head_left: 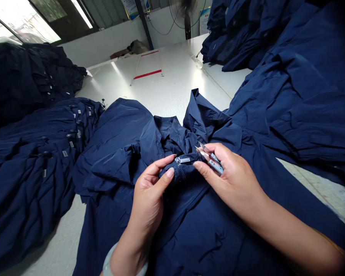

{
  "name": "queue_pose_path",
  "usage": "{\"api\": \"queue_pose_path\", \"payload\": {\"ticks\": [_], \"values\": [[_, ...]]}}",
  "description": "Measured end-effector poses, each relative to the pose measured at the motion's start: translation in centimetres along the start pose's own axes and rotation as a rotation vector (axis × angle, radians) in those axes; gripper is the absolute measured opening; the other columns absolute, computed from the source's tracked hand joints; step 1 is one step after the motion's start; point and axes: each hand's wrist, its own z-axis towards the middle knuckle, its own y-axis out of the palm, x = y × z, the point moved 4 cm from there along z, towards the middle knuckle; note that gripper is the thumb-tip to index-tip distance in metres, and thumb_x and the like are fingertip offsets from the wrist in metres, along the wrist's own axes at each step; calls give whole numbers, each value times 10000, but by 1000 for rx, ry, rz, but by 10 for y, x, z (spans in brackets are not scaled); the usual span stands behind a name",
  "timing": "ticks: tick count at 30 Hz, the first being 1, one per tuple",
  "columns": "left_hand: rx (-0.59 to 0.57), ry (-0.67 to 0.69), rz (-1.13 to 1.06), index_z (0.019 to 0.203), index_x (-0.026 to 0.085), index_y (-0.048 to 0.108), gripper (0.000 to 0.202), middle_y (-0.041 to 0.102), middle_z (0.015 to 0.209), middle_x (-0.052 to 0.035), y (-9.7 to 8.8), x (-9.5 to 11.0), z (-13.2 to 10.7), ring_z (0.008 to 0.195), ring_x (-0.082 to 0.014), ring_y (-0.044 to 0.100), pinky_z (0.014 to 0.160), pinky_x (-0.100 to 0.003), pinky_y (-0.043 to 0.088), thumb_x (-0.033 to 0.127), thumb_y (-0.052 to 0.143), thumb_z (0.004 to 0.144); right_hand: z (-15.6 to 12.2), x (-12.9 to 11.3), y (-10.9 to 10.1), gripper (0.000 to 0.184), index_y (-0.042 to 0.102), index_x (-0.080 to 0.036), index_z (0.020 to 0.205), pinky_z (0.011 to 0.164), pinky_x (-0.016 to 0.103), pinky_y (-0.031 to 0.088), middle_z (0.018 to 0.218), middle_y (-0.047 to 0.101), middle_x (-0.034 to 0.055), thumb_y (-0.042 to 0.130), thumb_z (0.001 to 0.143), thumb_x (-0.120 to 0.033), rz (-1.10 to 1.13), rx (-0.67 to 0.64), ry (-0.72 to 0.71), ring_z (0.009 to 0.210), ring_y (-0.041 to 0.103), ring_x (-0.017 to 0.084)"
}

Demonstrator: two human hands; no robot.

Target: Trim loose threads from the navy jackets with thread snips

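Note:
A navy jacket (189, 222) lies spread in front of me, its collar end pointing away. My left hand (151, 188) pinches the fabric beside the jacket's zipper (181, 170) between thumb and fingertips. A pale metal zipper pull (184, 160) lies sideways on the cloth there. In my right hand (230, 172) sit small thread snips (211, 159), blades pointing up and left, held in the palm. The right thumb tip touches the cloth just right of the zipper pull. Part of the snips is hidden by the fingers.
Stacked navy jackets (31, 153) with small pale pulls cover the left side. More navy garments (299, 96) are heaped on the right. The white table (175, 90) has red tape strips on it. A fan (187, 17) stands behind, near the wall.

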Motion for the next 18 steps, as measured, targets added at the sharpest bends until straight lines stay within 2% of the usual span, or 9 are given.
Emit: {"api": "queue_pose_path", "payload": {"ticks": [5, 6, 8, 11, 14, 18], "values": [[-17, -7, 14, 1150, 223, 703, 293, 738, 1112, -43, 0, -1, 0, 990, -137, 662, 889, -196, 489, 227, 697, 857, 4, 11, 10, 343, 551, -251, 1279, 784, 297, 456, 1139, 700, 42, 512, 949, -332, -24, -72, 36, 1003, 653, 209], [-18, -4, 16, 1144, 224, 706, 287, 739, 1105, -43, 0, -1, 0, 986, -138, 663, 889, -199, 489, 229, 695, 858, 5, 14, 12, 322, 562, -251, 1254, 762, 295, 450, 1104, 707, 40, 499, 953, -346, -33, -96, 46, 978, 653, 211], [-12, 4, 28, 1127, 223, 713, 268, 743, 1081, -41, 0, -2, 0, 959, -134, 667, 878, -198, 492, 237, 692, 860, 7, 18, 16, 217, 607, -240, 1068, 664, 277, 417, 929, 708, 23, 480, 957, -377, -63, -146, 62, 820, 640, 195], [0, 14, 77, 1108, 219, 713, 283, 741, 1068, -43, 0, -3, 0, 949, -144, 666, 865, -212, 498, 255, 728, 828, 8, 20, 16, 246, 509, -223, 775, 556, 254, 320, 688, 594, -20, 476, 951, -392, -83, -168, 84, 605, 510, 143], [13, -19, 118, 1088, 213, 713, 332, 737, 1063, -48, 1, -6, 0, 939, -160, 667, 836, -223, 507, 263, 784, 767, 10, 19, 14, 298, 413, -216, 688, 537, 247, 280, 624, 501, -37, 475, 941, -362, -36, -157, 93, 576, 435, 119], [-14, -107, 67, 1088, 206, 712, 328, 741, 1059, -66, 1, -9, 2, 864, -157, 675, 802, -243, 518, 277, 772, 773, 13, 20, 15, 323, 413, -207, 647, 533, 244, 278, 606, 437, -36, 456, 933, -350, 47, -191, 130, 580, 412, 114]]}}
